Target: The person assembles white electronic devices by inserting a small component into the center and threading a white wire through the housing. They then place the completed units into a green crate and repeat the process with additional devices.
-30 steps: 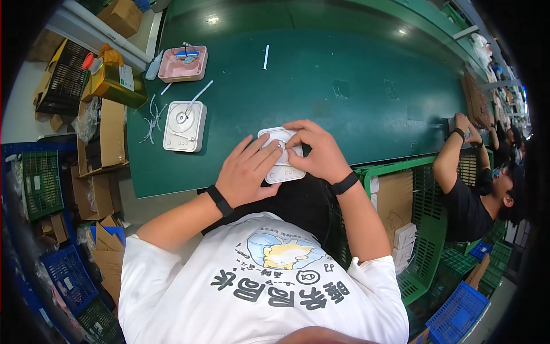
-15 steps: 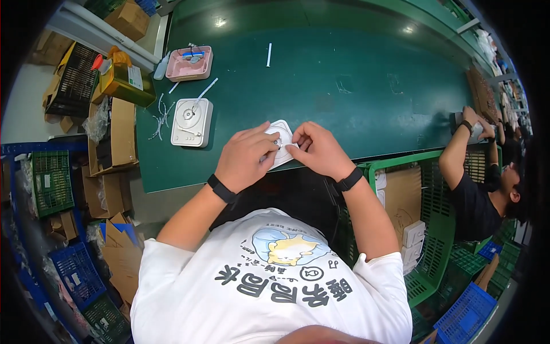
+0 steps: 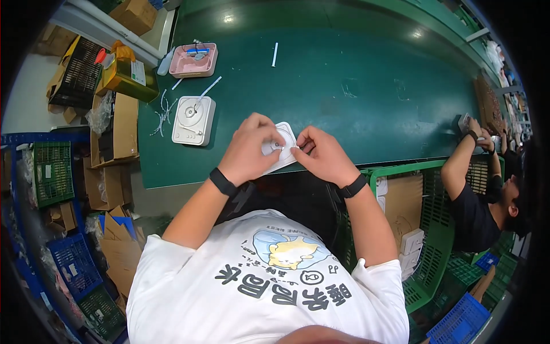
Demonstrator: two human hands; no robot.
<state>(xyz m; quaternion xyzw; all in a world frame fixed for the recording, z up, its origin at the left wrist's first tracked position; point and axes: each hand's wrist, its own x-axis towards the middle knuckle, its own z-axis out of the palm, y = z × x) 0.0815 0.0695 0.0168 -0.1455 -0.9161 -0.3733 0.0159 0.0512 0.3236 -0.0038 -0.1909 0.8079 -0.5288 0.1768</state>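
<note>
A flat white casing with a round disc, shaped like a small record player (image 3: pixel 286 131), lies at the near edge of the green table between my hands. My left hand (image 3: pixel 252 150) bends over its left side, thumb and forefinger pinched together above the disc. On the other side my right hand (image 3: pixel 325 156) has its fingers curled and its thumb pressed to the forefinger at the casing's right edge. A small white bit shows at the fingertips, too small to name. Farther left stands a similar white player (image 3: pixel 191 133) with a white strip (image 3: pixel 211 86) sticking up from it.
A pink box (image 3: pixel 197 67) with small parts stands at the back left, near clear strips (image 3: pixel 164 113). Another white strip (image 3: pixel 275 55) lies toward the back. A green crate (image 3: pixel 427 286) is at my right. A co-worker (image 3: pixel 478 195) handles something at the right.
My left fingers have gone from lying spread over the disc to a raised pinch. My right hand stays at the casing's right edge. The view has shifted slightly.
</note>
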